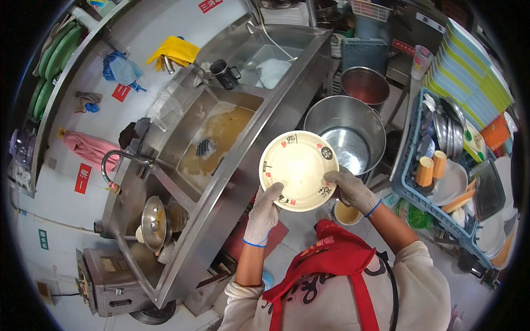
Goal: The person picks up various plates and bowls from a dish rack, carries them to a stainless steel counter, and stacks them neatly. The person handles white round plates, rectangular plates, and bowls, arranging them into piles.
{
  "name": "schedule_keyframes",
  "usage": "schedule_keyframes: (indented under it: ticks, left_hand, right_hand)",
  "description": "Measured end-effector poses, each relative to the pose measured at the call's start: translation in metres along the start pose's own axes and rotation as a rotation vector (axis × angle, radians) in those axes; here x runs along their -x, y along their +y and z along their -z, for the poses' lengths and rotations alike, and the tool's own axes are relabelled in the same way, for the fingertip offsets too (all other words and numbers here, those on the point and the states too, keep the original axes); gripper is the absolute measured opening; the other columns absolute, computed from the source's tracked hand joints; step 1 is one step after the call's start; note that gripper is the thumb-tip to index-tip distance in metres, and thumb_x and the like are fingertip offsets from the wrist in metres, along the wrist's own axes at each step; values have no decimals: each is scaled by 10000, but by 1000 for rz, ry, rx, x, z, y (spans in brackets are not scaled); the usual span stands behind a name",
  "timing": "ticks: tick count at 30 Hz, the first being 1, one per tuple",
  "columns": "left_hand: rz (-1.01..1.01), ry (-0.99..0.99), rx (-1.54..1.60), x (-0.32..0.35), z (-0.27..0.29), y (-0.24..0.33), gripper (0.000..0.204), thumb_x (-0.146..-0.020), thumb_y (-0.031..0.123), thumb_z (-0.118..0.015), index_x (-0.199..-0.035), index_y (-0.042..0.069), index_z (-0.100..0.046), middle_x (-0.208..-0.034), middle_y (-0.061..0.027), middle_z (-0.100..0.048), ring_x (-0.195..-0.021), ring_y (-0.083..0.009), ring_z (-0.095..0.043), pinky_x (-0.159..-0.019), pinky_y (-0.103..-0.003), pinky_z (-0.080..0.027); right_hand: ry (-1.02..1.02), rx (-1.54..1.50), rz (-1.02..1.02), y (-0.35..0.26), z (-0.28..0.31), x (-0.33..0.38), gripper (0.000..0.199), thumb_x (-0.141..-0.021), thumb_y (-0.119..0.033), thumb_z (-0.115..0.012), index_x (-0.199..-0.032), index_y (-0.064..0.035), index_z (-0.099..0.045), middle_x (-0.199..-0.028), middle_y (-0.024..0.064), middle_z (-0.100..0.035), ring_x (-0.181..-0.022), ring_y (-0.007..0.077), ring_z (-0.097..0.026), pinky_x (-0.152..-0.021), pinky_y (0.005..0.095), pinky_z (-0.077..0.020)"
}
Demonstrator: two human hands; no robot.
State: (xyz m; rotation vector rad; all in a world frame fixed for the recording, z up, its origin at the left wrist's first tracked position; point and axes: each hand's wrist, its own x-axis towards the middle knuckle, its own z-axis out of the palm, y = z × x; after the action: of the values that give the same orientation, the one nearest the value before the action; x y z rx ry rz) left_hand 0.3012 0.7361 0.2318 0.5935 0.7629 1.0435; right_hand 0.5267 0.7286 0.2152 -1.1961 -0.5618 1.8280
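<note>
Both my hands, in pale knit gloves with blue cuffs, hold a round cream plate (298, 168) with dark characters and small red marks around its rim. My left hand (263, 214) grips its lower left edge, thumb on top. My right hand (353, 192) pinches its right edge, thumb also on top. The fingers beneath are hidden. The plate looks bare and partly covers a large metal pot (337, 116) behind it. Just below the plate, a small container of yellowish liquid (348, 214) stands low down.
At left runs a steel sink unit (248, 146) with murky brown water (229, 129) in one basin. A dark mug (224, 74) sits on the divider. A pot of reddish liquid (364, 85) stands beyond the large pot. At right, a blue basket (408, 193) holds dishes and utensils.
</note>
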Motion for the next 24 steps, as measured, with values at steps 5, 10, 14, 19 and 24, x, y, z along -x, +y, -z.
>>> schedule_keyframes:
  ticks: [5,10,14,19,24]
  left_hand:
    - [-50,7,-74,-53,15,7,589,-837,85,-615,-1341,2,-323,-1240,-127,-503,-1110,-201,-521,-935,-327,-450]
    - [-90,64,-309,-123,11,38,575,-855,205,-636,-1313,-23,-373,-1158,-77,-535,-1009,-127,-507,-874,-251,-408]
    - [-159,55,-390,-160,1,75,561,-870,281,-623,-1293,-18,-409,-1102,-66,-552,-954,-114,-502,-821,-249,-418]
    - [-76,-28,-248,-204,27,100,510,-910,305,-550,-1312,31,-398,-1175,-117,-536,-1032,-172,-553,-850,-313,-477]
    - [-155,89,-368,-213,77,136,485,-924,311,-514,-1305,32,-400,-1232,-126,-507,-1058,-222,-558,-894,-348,-470]
  right_hand:
    - [118,204,238,-8,1,-60,528,-872,-218,-562,-1312,8,-379,-967,126,-624,-726,157,-635,-592,263,-536]
    - [98,391,331,-38,22,-132,485,-900,-294,-546,-1262,9,-436,-865,87,-634,-635,108,-583,-514,236,-461]
    - [-3,244,152,-90,0,-163,421,-867,-127,-522,-1253,20,-441,-918,109,-623,-678,140,-590,-527,228,-464]
    - [54,-34,139,-106,-6,-220,398,-831,-31,-526,-1211,68,-458,-944,138,-630,-764,182,-631,-625,276,-519]
    - [189,318,278,-124,39,-280,309,-845,-181,-565,-1055,41,-524,-797,115,-618,-565,152,-555,-450,277,-424]
